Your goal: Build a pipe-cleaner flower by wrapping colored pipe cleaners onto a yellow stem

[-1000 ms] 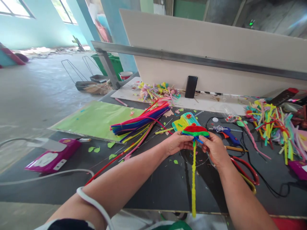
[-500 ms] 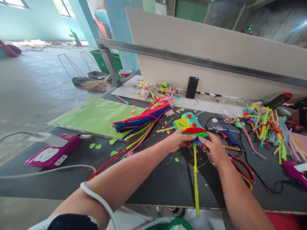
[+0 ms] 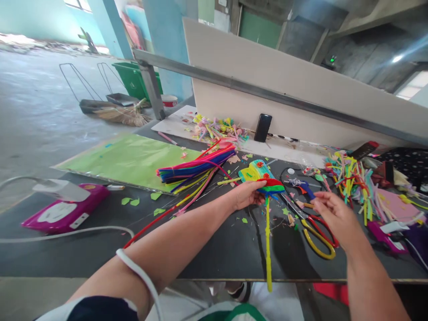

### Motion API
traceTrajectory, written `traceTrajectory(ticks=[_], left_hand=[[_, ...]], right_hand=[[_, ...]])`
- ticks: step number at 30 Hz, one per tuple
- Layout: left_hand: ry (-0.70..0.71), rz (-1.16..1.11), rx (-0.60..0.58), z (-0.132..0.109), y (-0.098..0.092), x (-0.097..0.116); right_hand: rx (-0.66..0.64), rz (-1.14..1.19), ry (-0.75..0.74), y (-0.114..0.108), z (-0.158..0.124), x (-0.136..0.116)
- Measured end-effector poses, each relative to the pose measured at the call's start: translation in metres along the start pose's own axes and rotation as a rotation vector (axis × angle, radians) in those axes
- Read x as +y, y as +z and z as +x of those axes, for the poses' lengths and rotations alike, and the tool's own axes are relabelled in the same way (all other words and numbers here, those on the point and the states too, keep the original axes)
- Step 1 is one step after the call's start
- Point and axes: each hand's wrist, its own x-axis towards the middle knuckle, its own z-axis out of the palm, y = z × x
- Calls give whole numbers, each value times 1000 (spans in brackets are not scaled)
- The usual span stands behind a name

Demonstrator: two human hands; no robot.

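Observation:
My left hand (image 3: 249,195) is closed on a pipe-cleaner craft piece (image 3: 274,186) with red, green and blue bands. A long yellow pipe-cleaner stem (image 3: 268,245) hangs down from it past the table edge. Just behind lies a yellow and light-blue pipe-cleaner piece (image 3: 254,171) with small red-orange flowers. My right hand (image 3: 337,218) is at the handle end of a blue glue gun (image 3: 307,191), thumb and fingers apart; firm contact is not clear. Scissors (image 3: 316,240) with one red and one yellow handle lie on the table below the glue gun.
A bundle of pipe cleaners (image 3: 197,165) lies left of my hands, beside a green sheet (image 3: 130,160). Loose pipe-cleaner pieces (image 3: 351,178) are heaped at right. A phone (image 3: 263,128) leans at the back. A white cable (image 3: 143,276) crosses my left forearm.
My right hand has let go of the banded craft piece and moved right to the glue gun's handle. My left hand keeps its hold. The view has turned slightly to the right.

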Motion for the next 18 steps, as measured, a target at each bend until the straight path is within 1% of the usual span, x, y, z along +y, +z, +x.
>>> traceTrajectory(ticks=[2, 4, 6, 8, 9, 11, 16, 18], left_hand=[[-11, -19, 0, 0, 0, 1], [-18, -31, -4, 1, 0, 1], [-28, -37, -6, 0, 0, 1], [-28, -31, -16, 0, -1, -1], [-20, -20, -18, 0, -1, -1], [3, 13, -14, 0, -3, -3], [57, 80, 22, -1, -4, -5], [69, 102, 27, -2, -3, -4]], right_hand=[[-14, -225, 38, -15, -12, 32], [-56, -425, 71, -22, -22, 66], [-108, -517, 19, -23, -32, 91], [-139, -562, -62, -21, -39, 103], [-145, -575, -87, -21, -40, 104], [-161, -598, -84, -20, -39, 99], [-269, -646, -8, -26, -30, 76], [-303, -620, 49, -32, -30, 70]])
